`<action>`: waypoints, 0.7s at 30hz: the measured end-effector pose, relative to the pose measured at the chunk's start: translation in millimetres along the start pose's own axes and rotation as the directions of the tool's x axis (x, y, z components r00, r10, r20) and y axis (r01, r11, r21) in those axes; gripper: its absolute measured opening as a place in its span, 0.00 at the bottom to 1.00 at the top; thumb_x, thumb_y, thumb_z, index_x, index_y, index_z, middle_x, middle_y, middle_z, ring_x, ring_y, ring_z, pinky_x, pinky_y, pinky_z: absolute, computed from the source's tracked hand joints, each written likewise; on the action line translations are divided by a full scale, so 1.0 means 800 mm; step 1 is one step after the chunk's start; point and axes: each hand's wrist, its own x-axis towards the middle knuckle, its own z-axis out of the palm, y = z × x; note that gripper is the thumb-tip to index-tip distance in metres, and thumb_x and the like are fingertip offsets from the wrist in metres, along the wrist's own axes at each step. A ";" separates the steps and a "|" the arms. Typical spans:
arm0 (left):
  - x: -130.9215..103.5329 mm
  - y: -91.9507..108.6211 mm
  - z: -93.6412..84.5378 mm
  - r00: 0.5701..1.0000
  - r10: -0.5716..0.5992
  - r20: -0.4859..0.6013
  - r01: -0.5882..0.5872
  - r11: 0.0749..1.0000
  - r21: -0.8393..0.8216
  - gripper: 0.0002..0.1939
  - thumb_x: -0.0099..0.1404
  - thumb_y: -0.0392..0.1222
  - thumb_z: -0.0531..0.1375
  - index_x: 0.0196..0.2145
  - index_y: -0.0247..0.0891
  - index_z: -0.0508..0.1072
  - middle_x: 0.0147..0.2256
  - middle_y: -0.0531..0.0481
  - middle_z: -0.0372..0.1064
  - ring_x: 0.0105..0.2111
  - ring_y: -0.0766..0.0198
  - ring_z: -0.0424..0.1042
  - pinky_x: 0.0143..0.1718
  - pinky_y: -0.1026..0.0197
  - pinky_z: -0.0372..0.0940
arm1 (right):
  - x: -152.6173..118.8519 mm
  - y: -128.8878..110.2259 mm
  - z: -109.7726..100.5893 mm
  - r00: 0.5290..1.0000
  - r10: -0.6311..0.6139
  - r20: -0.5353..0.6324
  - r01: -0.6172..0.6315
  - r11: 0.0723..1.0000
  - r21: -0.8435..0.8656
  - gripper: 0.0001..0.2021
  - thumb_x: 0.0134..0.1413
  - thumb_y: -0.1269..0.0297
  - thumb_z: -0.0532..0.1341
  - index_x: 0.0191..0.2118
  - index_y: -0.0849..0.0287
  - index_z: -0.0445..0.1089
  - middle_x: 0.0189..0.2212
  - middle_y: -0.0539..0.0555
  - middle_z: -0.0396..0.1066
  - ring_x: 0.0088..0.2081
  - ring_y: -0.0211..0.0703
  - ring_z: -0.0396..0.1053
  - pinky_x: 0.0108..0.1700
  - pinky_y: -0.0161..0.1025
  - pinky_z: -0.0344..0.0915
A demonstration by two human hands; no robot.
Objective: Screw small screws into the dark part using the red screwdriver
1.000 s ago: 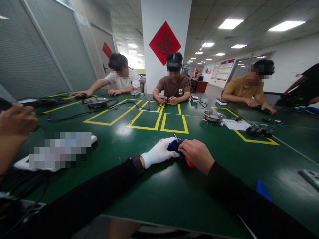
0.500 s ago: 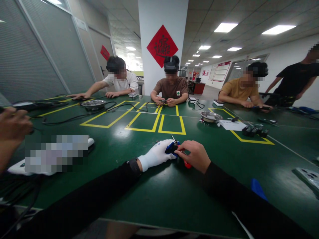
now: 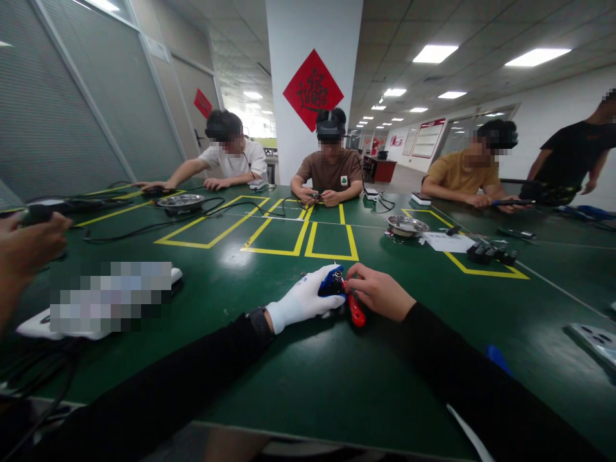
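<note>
My left hand [image 3: 305,294], in a white work glove with blue fingers, is closed round a small dark part [image 3: 332,287]. A shiny metal fitting [image 3: 338,276] stands up from that part. Just right of it, a tool with a red handle [image 3: 357,312] points toward me; its head is hidden among the fingers. My bare right hand [image 3: 378,290] is curled in beside the dark part, thumb and fingers pinched close to the top of the red handle. What lies between those fingertips is too small to make out.
The green table [image 3: 269,378] carries yellow tape outlines. A power strip [image 3: 180,276] lies left, near another person's hand [image 3: 38,247]. Metal bowls, cables, paper [image 3: 447,242] and black parts [image 3: 493,252] lie farther off. Several people sit opposite; a blue object [image 3: 498,358] lies by my right sleeve.
My right hand has shifted slightly right and up from the dark part, uncovering more of the red handle. The thin metal piece sticking up behind the fitting no longer shows.
</note>
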 end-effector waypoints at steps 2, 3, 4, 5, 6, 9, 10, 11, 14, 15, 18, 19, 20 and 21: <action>0.000 0.005 -0.001 1.000 -0.008 0.000 0.008 1.000 -0.018 0.32 0.58 0.52 0.60 0.57 0.38 0.59 0.52 0.44 0.65 0.49 0.55 0.67 0.53 0.54 0.61 | -0.001 -0.001 0.001 0.999 0.000 0.035 0.001 1.000 -0.020 0.13 0.51 0.77 0.54 0.40 0.55 0.68 0.48 0.54 0.62 0.39 0.39 0.68 0.42 0.36 0.63; 0.000 0.007 -0.001 1.000 -0.005 0.002 0.005 1.000 -0.014 0.30 0.59 0.52 0.59 0.56 0.38 0.61 0.51 0.44 0.66 0.49 0.55 0.67 0.52 0.54 0.61 | -0.001 -0.002 0.001 0.999 -0.001 0.052 0.002 1.000 -0.021 0.13 0.51 0.77 0.54 0.40 0.55 0.68 0.49 0.54 0.62 0.40 0.39 0.68 0.42 0.36 0.63; 0.001 0.009 -0.002 1.000 0.003 0.005 -0.003 1.000 -0.005 0.27 0.59 0.52 0.58 0.54 0.38 0.64 0.50 0.44 0.67 0.48 0.55 0.67 0.52 0.54 0.61 | -0.001 -0.003 0.001 0.998 0.001 0.068 0.001 1.000 -0.019 0.14 0.52 0.78 0.53 0.41 0.55 0.67 0.50 0.54 0.61 0.41 0.40 0.68 0.42 0.36 0.63; 0.001 0.011 -0.003 1.000 0.011 0.010 -0.012 1.000 0.006 0.24 0.60 0.51 0.57 0.52 0.38 0.66 0.48 0.45 0.68 0.47 0.56 0.68 0.50 0.55 0.61 | -0.001 -0.003 0.001 0.996 0.003 0.086 -0.002 1.000 -0.016 0.14 0.52 0.78 0.52 0.42 0.55 0.67 0.50 0.54 0.61 0.41 0.40 0.68 0.42 0.36 0.62; 0.001 0.012 -0.003 1.000 0.018 0.014 -0.018 1.000 0.019 0.21 0.61 0.50 0.57 0.49 0.38 0.67 0.46 0.46 0.69 0.45 0.56 0.69 0.49 0.55 0.62 | -0.001 -0.004 0.000 0.994 0.010 0.105 -0.009 1.000 -0.011 0.15 0.52 0.78 0.52 0.42 0.55 0.66 0.50 0.54 0.61 0.41 0.40 0.68 0.42 0.36 0.62; 0.002 0.014 -0.004 1.000 0.012 0.008 -0.012 0.999 0.053 0.14 0.62 0.47 0.55 0.42 0.37 0.70 0.39 0.48 0.71 0.39 0.58 0.69 0.44 0.57 0.64 | -0.001 -0.006 -0.005 0.986 0.068 0.154 -0.070 0.997 0.010 0.15 0.49 0.79 0.53 0.42 0.56 0.65 0.46 0.54 0.63 0.37 0.39 0.68 0.38 0.35 0.62; 0.003 0.014 -0.004 1.000 0.003 0.008 -0.004 0.998 0.056 0.14 0.62 0.47 0.55 0.40 0.37 0.71 0.38 0.49 0.71 0.38 0.59 0.69 0.43 0.58 0.64 | -0.002 -0.006 -0.007 0.982 0.090 0.168 -0.094 0.996 0.013 0.15 0.48 0.79 0.53 0.42 0.57 0.64 0.44 0.54 0.64 0.36 0.39 0.68 0.37 0.34 0.62; 0.003 0.013 -0.004 1.000 -0.005 0.010 0.005 0.999 0.052 0.14 0.61 0.48 0.55 0.40 0.37 0.71 0.37 0.49 0.71 0.37 0.59 0.70 0.42 0.58 0.64 | -0.003 -0.007 -0.008 0.978 0.107 0.179 -0.112 0.994 0.015 0.16 0.47 0.79 0.53 0.42 0.57 0.64 0.43 0.53 0.65 0.35 0.39 0.68 0.36 0.34 0.62; 0.002 0.008 0.000 1.000 0.001 0.005 -0.001 0.999 0.033 0.17 0.59 0.48 0.58 0.43 0.37 0.70 0.40 0.48 0.71 0.40 0.58 0.70 0.44 0.57 0.64 | -0.006 -0.008 -0.009 0.970 0.128 0.207 -0.132 0.991 0.009 0.18 0.49 0.77 0.53 0.46 0.56 0.62 0.44 0.54 0.65 0.38 0.41 0.69 0.37 0.35 0.62; 0.001 0.006 0.001 1.000 0.010 -0.014 -0.010 0.999 0.031 0.19 0.58 0.48 0.59 0.45 0.38 0.69 0.42 0.47 0.71 0.42 0.57 0.70 0.46 0.56 0.64 | -0.006 -0.008 -0.009 0.968 0.131 0.214 -0.134 0.991 0.000 0.18 0.51 0.77 0.52 0.48 0.56 0.62 0.45 0.54 0.65 0.39 0.41 0.69 0.39 0.35 0.62; 0.000 0.003 0.003 0.996 0.031 -0.088 -0.027 0.999 0.041 0.28 0.54 0.46 0.62 0.52 0.39 0.66 0.49 0.45 0.67 0.49 0.55 0.67 0.53 0.53 0.60 | -0.005 -0.010 -0.006 0.961 0.151 0.231 -0.143 0.989 -0.048 0.18 0.52 0.78 0.51 0.47 0.56 0.64 0.46 0.55 0.65 0.40 0.41 0.70 0.40 0.35 0.62; 0.000 0.003 0.002 0.994 0.035 -0.107 -0.030 0.999 0.041 0.30 0.53 0.46 0.63 0.54 0.39 0.64 0.51 0.44 0.66 0.50 0.54 0.66 0.54 0.52 0.59 | -0.004 -0.010 -0.005 0.959 0.152 0.238 -0.141 0.988 -0.062 0.17 0.53 0.78 0.51 0.46 0.57 0.65 0.45 0.55 0.66 0.39 0.41 0.70 0.40 0.35 0.62; 0.000 0.004 0.002 0.992 0.040 -0.119 -0.035 0.999 0.038 0.32 0.53 0.46 0.63 0.55 0.39 0.63 0.52 0.44 0.65 0.51 0.54 0.65 0.55 0.52 0.59 | -0.003 -0.010 -0.005 0.959 0.146 0.243 -0.133 0.989 -0.068 0.16 0.53 0.77 0.51 0.45 0.57 0.66 0.45 0.55 0.66 0.39 0.41 0.70 0.39 0.35 0.62; -0.001 0.005 0.001 0.991 0.046 -0.128 -0.042 0.999 0.031 0.33 0.53 0.46 0.63 0.56 0.40 0.61 0.53 0.44 0.64 0.52 0.54 0.64 0.56 0.52 0.58 | -0.003 -0.009 -0.006 0.960 0.132 0.247 -0.119 0.991 -0.069 0.15 0.53 0.77 0.51 0.44 0.57 0.66 0.44 0.55 0.67 0.38 0.41 0.70 0.39 0.36 0.62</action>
